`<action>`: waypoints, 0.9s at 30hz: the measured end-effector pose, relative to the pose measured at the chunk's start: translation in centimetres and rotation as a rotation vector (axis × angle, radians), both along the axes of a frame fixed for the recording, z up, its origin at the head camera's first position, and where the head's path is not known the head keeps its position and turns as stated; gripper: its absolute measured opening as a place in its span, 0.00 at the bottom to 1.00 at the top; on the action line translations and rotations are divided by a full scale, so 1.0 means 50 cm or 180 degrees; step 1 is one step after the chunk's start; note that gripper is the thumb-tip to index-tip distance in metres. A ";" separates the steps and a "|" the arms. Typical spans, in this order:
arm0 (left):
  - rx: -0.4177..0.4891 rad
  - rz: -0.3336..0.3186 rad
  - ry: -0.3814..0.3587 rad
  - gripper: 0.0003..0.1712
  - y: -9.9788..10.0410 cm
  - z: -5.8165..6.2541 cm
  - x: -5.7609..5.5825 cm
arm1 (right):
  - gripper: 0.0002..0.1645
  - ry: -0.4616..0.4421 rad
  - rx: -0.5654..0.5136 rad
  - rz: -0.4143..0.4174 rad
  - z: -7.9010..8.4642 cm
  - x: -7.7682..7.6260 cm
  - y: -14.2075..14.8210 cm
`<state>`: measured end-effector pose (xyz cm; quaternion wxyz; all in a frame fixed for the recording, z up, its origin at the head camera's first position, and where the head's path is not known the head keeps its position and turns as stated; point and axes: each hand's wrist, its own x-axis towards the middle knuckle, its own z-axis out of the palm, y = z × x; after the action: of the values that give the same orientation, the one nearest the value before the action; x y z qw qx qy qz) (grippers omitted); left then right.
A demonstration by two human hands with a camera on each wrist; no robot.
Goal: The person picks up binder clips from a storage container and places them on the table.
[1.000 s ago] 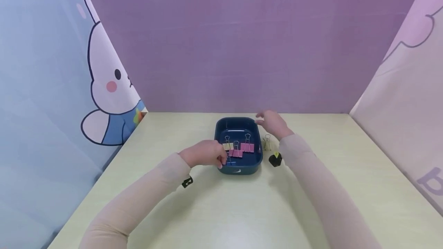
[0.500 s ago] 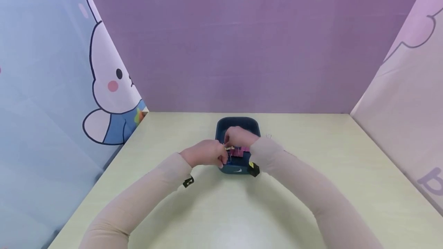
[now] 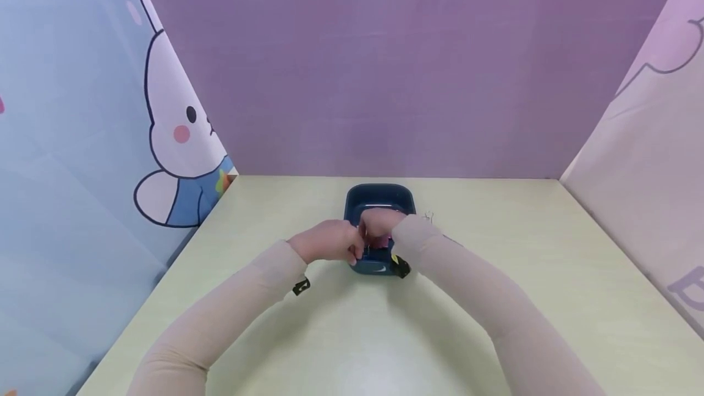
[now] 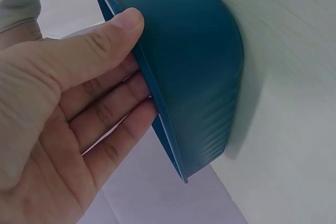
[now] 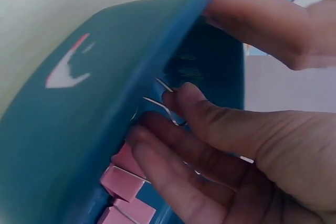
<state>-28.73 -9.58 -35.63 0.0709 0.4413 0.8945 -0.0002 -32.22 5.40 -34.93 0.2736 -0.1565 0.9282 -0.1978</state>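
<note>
A dark blue bin [image 3: 379,192] stands on the table, with binder clips inside. My left hand [image 3: 328,242] grips its near-left rim, the thumb [image 4: 123,27] on the outer wall and the other fingers inside. My right hand [image 3: 379,223] reaches into the bin. In the right wrist view, its thumb and fingers pinch the silver wire handles [image 5: 167,107] of a binder clip, whose body they hide. Pink binder clips [image 5: 126,179] lie beside those fingers at the bin's bottom. Most of the bin's contents are covered by my right hand in the head view.
A clip's wire handle [image 3: 428,217] shows just right of the bin, partly behind my right sleeve. Pale table [image 3: 341,335] surrounds the bin. A purple backdrop [image 3: 374,78] rises at the table's far edge, with printed cloths on both sides. Black wrist mounts hang under both cuffs.
My right hand has moved from beyond the bin's right rim leftward into it and now pinches a binder clip there. My left hand has stayed at the near-left rim.
</note>
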 end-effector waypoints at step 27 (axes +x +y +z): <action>0.0025 0.0374 -0.0320 0.05 0.006 -0.003 0.004 | 0.07 0.1729 -0.0132 -0.0506 0.120 -0.057 0.356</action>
<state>-28.51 -9.31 -35.78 0.1138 0.3879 0.9142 0.0297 -35.09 23.22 -28.95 -0.0048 -0.1361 0.9726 -0.1885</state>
